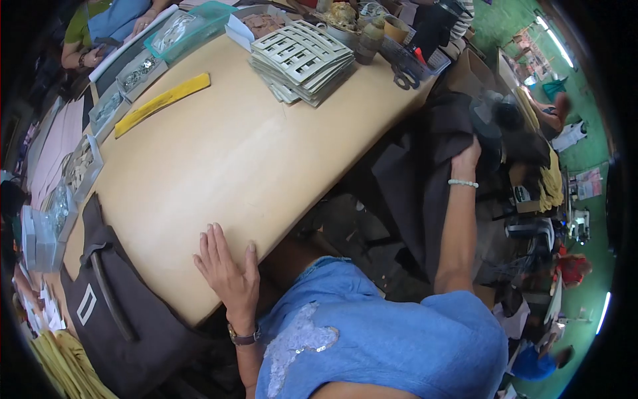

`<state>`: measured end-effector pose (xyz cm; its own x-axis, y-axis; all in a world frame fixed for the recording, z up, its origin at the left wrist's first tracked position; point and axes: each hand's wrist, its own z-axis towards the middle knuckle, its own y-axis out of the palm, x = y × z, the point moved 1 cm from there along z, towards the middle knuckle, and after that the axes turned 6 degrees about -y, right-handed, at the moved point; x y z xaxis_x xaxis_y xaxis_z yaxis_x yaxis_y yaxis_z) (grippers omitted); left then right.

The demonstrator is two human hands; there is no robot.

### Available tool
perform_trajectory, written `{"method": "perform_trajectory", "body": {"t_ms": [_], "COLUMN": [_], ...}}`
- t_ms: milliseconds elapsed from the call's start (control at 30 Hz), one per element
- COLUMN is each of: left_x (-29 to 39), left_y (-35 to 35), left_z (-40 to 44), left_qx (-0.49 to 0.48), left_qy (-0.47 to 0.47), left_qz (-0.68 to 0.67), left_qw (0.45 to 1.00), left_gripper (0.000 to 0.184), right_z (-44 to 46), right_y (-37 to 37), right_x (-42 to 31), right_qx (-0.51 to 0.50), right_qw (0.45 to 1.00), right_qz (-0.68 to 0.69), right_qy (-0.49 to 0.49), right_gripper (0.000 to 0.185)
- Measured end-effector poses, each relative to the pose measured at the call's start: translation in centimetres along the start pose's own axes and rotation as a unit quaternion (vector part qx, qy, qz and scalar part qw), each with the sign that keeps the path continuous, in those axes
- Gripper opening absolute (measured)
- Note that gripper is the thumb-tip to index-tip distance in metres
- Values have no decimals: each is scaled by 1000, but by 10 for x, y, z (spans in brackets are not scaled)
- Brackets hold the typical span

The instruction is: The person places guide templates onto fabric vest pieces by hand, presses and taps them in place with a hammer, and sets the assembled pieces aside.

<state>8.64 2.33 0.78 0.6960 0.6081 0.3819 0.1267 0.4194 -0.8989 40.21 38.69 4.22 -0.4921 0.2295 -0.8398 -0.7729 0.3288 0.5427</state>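
My left hand (229, 269) lies on the near edge of the tan table (199, 159), fingers spread, holding nothing. Off the table's right side, my right hand (467, 156) is closed on a dark cloth (422, 173) that hangs down beside the table. Another dark cloth piece (126, 306), with a strap and a small white rectangular outline on it, drapes over the table's left corner. A yellow strip (163, 104) lies near the far left edge. At the far side is a stack of pale cut-out templates (302, 60).
Small trays of parts (141, 74) line the far left edge. Scissors (405, 78), a jar (369, 41) and a black container (435, 25) stand at the far right. Another person's arm (74, 56) is at the upper left; several people work at the right.
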Motion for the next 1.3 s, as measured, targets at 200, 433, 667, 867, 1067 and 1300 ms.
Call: {"method": "perform_trajectory", "body": {"t_ms": [200, 433, 667, 867, 1067, 1300], "left_x": [44, 49, -25, -71, -67, -30], "left_y": [-19, 8, -34, -47, -104, -78], "left_z": [18, 43, 41, 13, -5, 24], "left_qx": [-49, -87, 9, 48, 28, 171], "left_qy": [76, -28, -191, -227, -332, -83], "left_qz": [-309, -541, -672, -606, -156, 46], "left_qw": [947, 836, 716, 761, 930, 981], "left_gripper": [85, 91, 41, 40, 70, 69], "right_z": [-92, -292, -370, -346, -265, -252], "right_y": [132, 292, 290, 189, 197, 163], "right_x": [-6, 42, 93, 115, 152, 132], "right_qx": [-327, -450, -738, -814, -696, -647], "right_qw": [917, 892, 671, 402, 357, 383], "right_qz": [226, -22, -56, -349, -523, -572], "right_qy": [-27, -46, -53, -231, -338, -329], "right_gripper": [41, 32, 48, 64, 67, 65]}}
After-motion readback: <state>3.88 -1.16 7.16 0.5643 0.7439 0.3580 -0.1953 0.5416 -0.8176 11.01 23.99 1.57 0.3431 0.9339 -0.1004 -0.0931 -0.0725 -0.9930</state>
